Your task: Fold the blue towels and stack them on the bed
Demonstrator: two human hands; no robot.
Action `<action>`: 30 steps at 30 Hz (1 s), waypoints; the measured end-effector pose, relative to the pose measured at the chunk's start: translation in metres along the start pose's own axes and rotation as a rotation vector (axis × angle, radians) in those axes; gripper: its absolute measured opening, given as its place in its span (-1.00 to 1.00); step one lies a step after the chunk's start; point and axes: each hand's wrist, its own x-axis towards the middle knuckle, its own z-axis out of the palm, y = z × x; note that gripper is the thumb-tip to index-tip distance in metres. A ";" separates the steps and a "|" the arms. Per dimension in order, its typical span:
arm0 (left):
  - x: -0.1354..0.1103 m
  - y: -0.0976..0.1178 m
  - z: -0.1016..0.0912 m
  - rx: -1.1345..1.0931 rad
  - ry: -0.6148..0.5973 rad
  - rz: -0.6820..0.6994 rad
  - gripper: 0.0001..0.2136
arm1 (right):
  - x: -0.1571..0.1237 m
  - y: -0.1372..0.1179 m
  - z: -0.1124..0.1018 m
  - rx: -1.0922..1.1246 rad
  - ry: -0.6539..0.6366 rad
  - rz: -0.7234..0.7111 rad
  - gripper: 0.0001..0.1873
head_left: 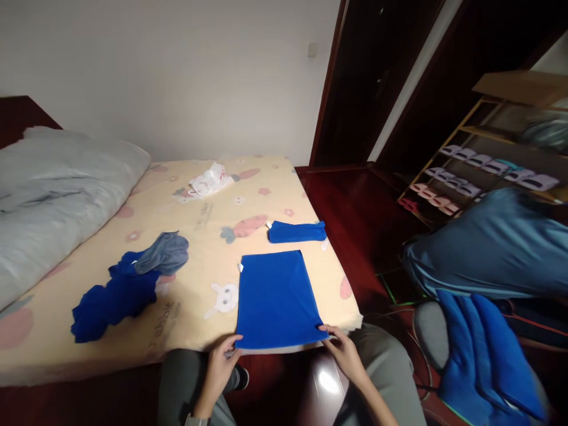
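A blue cloth [277,299] lies spread flat near the bed's front edge, a small white tag at its far left corner. My left hand [223,362] pinches its near left corner, and my right hand [344,350] pinches the near right corner. Just beyond it rests a second blue cloth [296,232], folded into a narrow strip with a white tag at its left end. Off to the left, crumpled blue cloths [113,302] sit in a heap, with a grey-blue cloth [164,254] partly on top.
The bed's sheet [199,236] has a carrot and rabbit print. A white plastic bag [210,179] lies toward the wall, and a grey quilt [57,189] covers the left side. On the right stand a shoe rack [470,133] and a chair with blue cushions [479,349].
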 end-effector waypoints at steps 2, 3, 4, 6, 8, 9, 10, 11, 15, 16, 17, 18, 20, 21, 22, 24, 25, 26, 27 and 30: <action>0.002 0.006 0.003 0.026 0.056 0.032 -0.69 | 0.005 -0.005 0.003 -0.035 0.046 -0.052 -0.66; 0.003 0.008 0.004 0.037 0.078 0.052 -0.68 | 0.008 -0.007 0.004 -0.050 0.072 -0.076 -0.65; 0.003 0.009 0.005 0.046 0.093 0.070 -0.68 | 0.010 -0.008 0.006 -0.058 0.090 -0.095 -0.64; 0.001 0.009 0.005 0.061 0.100 0.102 -0.68 | 0.011 -0.007 0.007 -0.059 0.086 -0.099 -0.60; -0.002 0.005 0.003 0.079 0.070 0.139 -0.69 | 0.011 -0.003 0.007 -0.052 0.042 -0.070 -0.55; -0.002 0.003 0.001 0.092 0.053 0.160 -0.70 | 0.010 0.000 0.006 -0.050 0.025 -0.053 -0.53; -0.002 0.001 -0.001 0.107 0.045 0.180 -0.70 | 0.010 0.004 0.006 -0.050 0.018 -0.041 -0.51; -0.001 -0.001 -0.003 0.123 0.046 0.199 -0.70 | 0.010 0.007 0.005 -0.053 0.019 -0.033 -0.49; 0.006 -0.008 -0.007 0.150 0.075 0.214 -0.68 | 0.011 0.018 0.003 -0.076 0.039 -0.019 -0.43; 0.007 -0.009 -0.006 0.150 0.080 0.206 -0.68 | 0.011 0.020 0.003 -0.079 0.044 -0.016 -0.41; 0.008 -0.009 -0.004 0.150 0.089 0.198 -0.68 | 0.011 0.021 0.004 -0.077 0.052 -0.014 -0.41; 0.008 -0.009 -0.002 0.151 0.102 0.190 -0.68 | 0.011 0.022 0.006 -0.072 0.062 -0.014 -0.40; 0.006 -0.007 0.002 0.159 0.134 0.182 -0.69 | 0.010 0.022 0.008 -0.055 0.083 -0.016 -0.39; 0.006 -0.006 0.004 0.165 0.151 0.181 -0.69 | 0.009 0.021 0.010 -0.049 0.094 -0.016 -0.38; 0.005 -0.005 0.006 0.167 0.168 0.180 -0.69 | 0.009 0.019 0.011 -0.049 0.102 -0.015 -0.36; 0.006 -0.003 0.010 0.152 0.188 0.169 -0.68 | 0.009 0.016 0.013 -0.070 0.117 -0.019 -0.35; 0.007 -0.003 0.012 0.133 0.189 0.153 -0.67 | 0.009 0.014 0.015 -0.090 0.127 -0.025 -0.36; 0.009 -0.004 0.015 0.110 0.185 0.130 -0.65 | 0.010 0.013 0.016 -0.111 0.141 -0.033 -0.36; 0.011 -0.006 0.017 0.087 0.179 0.102 -0.63 | 0.011 0.011 0.017 -0.132 0.157 -0.044 -0.37; 0.017 -0.013 0.024 0.058 0.197 0.030 -0.60 | 0.016 0.008 0.020 -0.169 0.190 -0.076 -0.40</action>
